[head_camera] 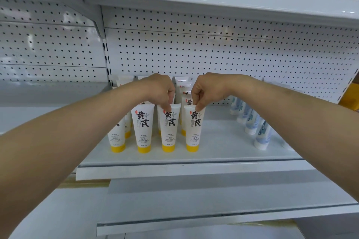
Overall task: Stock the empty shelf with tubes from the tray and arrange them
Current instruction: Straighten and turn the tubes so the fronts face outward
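**Both hands pinch front-row tubes on the white shelf**

The left hand reaches over the white metal shelf. Its fingers curl downward and pinch the flat crimped top of a white plastic tube with a yellow cap. This tube stands cap-down, third from the left in the front row. The right hand pinches the top of the fourth tube in the same way, just beside the third, at the right end of the row. Both tubes stand upright with their caps on the shelf.

Two matching front tubes stand to the left, the outer one partly hidden by the left forearm. More of the same stand as back-row tubes, mostly hidden by the hands. Well to the right, a line of white-and-blue tubes runs from front to back on the same shelf. A white perforated back panel rises behind everything.
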